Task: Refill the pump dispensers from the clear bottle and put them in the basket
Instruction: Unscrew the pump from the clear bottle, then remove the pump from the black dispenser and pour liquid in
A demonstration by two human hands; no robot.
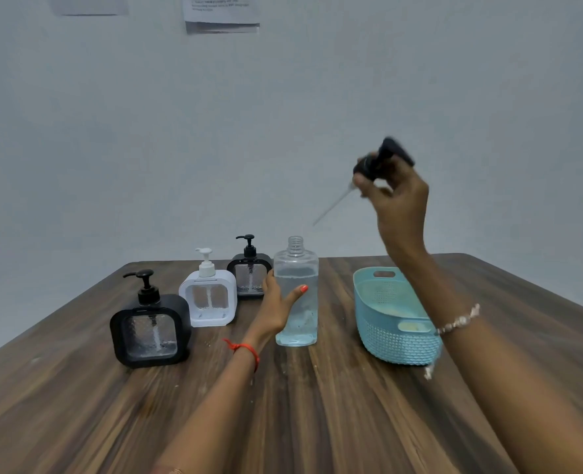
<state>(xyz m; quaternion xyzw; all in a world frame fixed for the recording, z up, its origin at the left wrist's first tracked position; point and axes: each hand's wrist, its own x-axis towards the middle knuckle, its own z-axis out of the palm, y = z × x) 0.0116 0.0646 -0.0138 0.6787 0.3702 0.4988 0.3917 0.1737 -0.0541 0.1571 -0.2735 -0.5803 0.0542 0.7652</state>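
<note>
Left hand [278,304] grips bottle [298,268]; notice [221,13] illegible.

Wooden table [317,405]: clear bottle [296,295], uncapped, gripped by left hand [278,309]; black pump head [380,160] raised in right hand [397,196]; three dispensers left; blue basket [394,323] right.

A: Under your left hand [276,309] lies a dark wood-grain table [317,422].
B: Beyond that hand it meets a plain pale wall [146,148], evenly lit.
A: High above, left of your right hand [399,200], two paper sheets [221,15] hang; print blurred.
</note>
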